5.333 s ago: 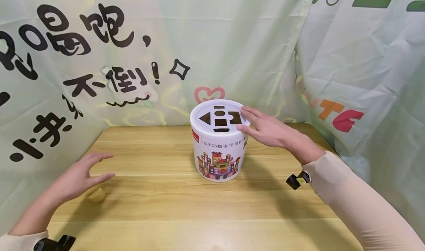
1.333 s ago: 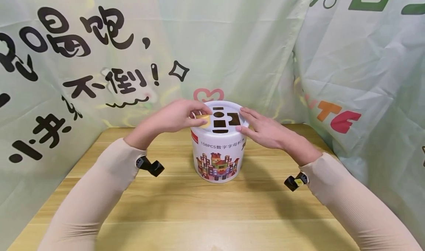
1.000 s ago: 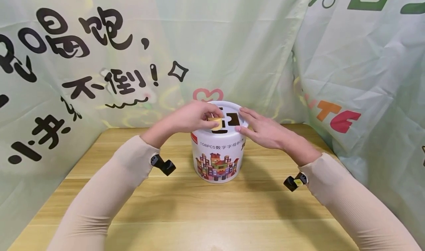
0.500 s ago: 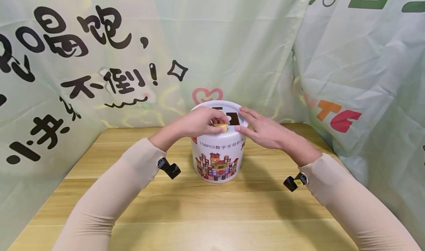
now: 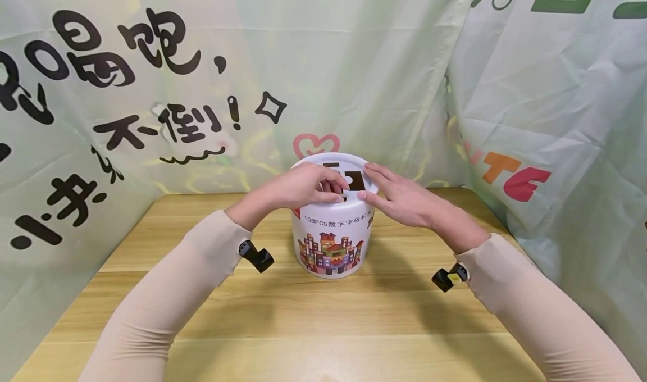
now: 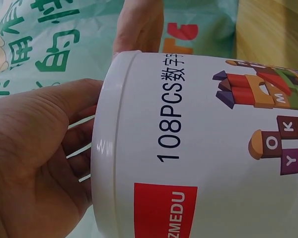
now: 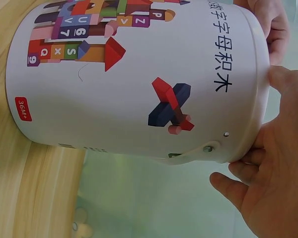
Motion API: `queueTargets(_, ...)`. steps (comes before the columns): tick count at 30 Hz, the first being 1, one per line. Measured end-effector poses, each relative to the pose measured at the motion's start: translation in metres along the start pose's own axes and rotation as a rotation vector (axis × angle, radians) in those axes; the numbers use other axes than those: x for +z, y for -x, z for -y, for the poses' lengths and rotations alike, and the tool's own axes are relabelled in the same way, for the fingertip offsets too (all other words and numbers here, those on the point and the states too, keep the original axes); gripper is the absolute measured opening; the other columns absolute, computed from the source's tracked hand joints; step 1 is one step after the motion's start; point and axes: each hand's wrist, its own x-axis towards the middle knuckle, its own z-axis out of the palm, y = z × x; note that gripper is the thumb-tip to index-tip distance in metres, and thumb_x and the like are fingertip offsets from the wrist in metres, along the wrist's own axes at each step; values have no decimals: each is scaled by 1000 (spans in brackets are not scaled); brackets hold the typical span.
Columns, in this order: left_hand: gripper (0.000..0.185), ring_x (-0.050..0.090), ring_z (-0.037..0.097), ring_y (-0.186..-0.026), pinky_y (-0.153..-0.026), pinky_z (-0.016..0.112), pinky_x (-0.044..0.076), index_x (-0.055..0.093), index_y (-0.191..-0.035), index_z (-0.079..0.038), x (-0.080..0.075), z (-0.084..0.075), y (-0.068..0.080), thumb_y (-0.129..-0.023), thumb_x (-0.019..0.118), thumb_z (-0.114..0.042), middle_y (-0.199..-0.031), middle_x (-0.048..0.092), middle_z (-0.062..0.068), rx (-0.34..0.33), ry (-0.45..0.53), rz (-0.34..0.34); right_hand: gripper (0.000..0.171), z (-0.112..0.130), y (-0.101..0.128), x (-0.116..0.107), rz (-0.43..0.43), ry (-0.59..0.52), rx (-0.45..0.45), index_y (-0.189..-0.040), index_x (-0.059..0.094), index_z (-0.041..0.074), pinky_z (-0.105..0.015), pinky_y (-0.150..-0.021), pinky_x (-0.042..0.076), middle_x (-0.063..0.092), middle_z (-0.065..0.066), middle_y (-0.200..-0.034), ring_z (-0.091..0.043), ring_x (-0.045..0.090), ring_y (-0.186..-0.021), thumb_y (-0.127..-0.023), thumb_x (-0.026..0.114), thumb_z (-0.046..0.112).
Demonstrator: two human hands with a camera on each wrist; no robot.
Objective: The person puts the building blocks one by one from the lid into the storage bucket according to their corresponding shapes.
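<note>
A white bucket with a printed picture of toy blocks stands upright on the wooden table. Its white lid has dark cut-out openings, several of them covered by my left hand. That hand rests over the lid's front left part, thumb at the near rim and fingers loosely bent. No block shows between thumb and fingers; in the left wrist view the fingertips lie hidden behind the rim. My right hand rests on the right side of the rim, fingers extended. A bail handle hangs at the bucket's side in the right wrist view.
The wooden table spreads around the bucket. Printed fabric hangs behind it and on both sides, close to the table's back edge. Small black cameras sit at both wrists.
My left hand came from the left side of the table carrying a yellow block, then slid across the lid toward its front opening. The block is now out of sight. My right hand stayed put.
</note>
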Motion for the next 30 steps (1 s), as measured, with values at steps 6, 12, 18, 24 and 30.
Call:
queueTargets(6, 25, 62, 12, -87, -81, 28, 50, 70, -116, -8, -1, 3, 4, -94, 68, -20, -95, 68, -1, -3, 20, -12, 78, 0, 0, 0, -3, 2, -4, -157, 20, 9, -56, -111, 26, 16, -9, -162, -37, 25, -143, -100, 33, 61)
queueTargets(12, 27, 63, 14, -91, -81, 29, 51, 70, -117, -8, -5, 6, 14, -93, 69, -20, -108, 69, 3, -8, 19, -56, 81, 0, 0, -2, 16, 6, 11, -157, 19, 9, -57, -112, 25, 14, -10, -162, -37, 22, -144, -99, 33, 63)
queueTargets(18, 28, 64, 15, -93, -81, 32, 52, 70, -117, -7, -9, 14, 29, -93, 69, -21, -107, 70, 3, -36, 15, -104, 84, -1, -1, -7, 60, 12, 31, -158, 13, 10, -58, -112, 23, 9, -9, -163, -37, 18, -145, -98, 31, 66)
queueTargets(24, 29, 61, 18, -98, -88, 41, 50, 69, -116, -8, -11, 23, 46, -93, 69, -25, -110, 68, 4, -80, 38, -150, 82, -4, 3, -11, 69, 12, 5, -158, 13, 8, -58, -112, 22, 9, -11, -163, -39, 18, -145, -99, 37, 60)
queueTargets(30, 30, 60, 24, -102, -92, 45, 48, 69, -118, -9, -14, 37, 67, -93, 70, -24, -110, 67, 4, -132, 44, -213, 79, -11, 11, -13, 34, -12, -15, -158, 12, 11, -57, -112, 24, 10, -10, -163, -38, 21, -144, -100, 43, 56)
